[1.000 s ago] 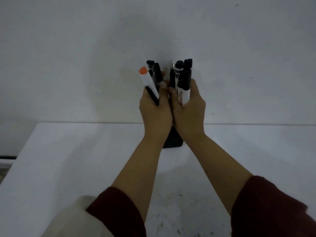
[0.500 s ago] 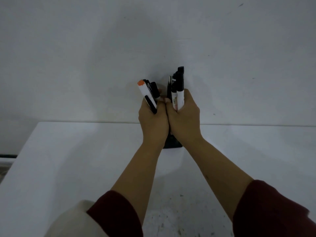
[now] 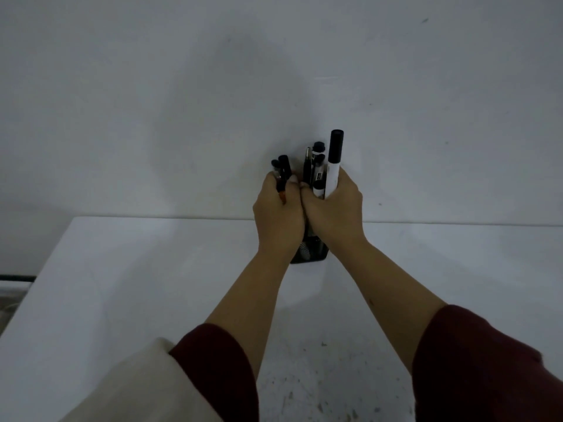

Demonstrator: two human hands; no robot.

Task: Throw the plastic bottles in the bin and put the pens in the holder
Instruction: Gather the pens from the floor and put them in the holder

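Left hand (image 3: pixel 278 211): closed around dark pens (image 3: pixel 281 175).
Right hand (image 3: pixel 333 211): gripping the marker bundle (image 3: pixel 330 166).
Holder (image 3: pixel 309 252): black mesh, on white table (image 3: pixel 152 269), directly beneath both hands.

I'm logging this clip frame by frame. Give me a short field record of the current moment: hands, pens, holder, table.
left hand: closed around a few dark pens
right hand: closed around several pens, tallest a white marker with black cap
hands: side by side, touching, above the holder
holder: black, on the table, mostly hidden behind the hands
pens: upright, tops above the fingers; lower ends hidden
table: white, against a white wall
bottles, bin: not in view
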